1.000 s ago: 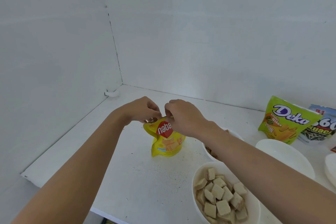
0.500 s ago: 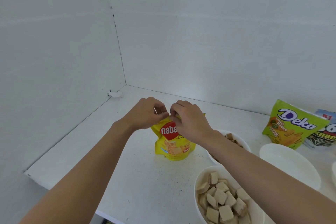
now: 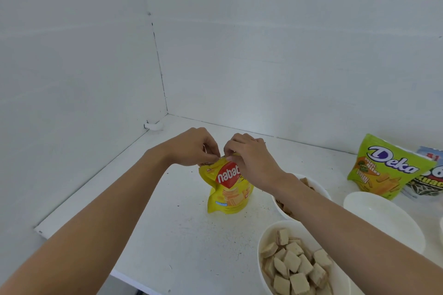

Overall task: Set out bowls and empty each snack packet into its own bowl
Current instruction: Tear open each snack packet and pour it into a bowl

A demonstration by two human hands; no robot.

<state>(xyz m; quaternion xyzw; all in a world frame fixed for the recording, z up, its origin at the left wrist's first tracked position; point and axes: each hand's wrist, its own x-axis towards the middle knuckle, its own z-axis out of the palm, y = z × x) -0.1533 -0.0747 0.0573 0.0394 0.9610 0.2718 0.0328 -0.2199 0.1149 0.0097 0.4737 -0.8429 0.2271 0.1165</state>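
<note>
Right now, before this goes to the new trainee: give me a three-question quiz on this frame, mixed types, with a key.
1. True or false: the left hand and the right hand both pinch the top edge of the yellow packet.
2. Multiple choice: the nearest bowl holds A) nothing, B) pale wafer cubes, C) dark seeds.
3. Short answer: which unheld packet stands just behind the empty bowl?

Key: 1 true. 2 B. 3 the green Deka packet.
</note>
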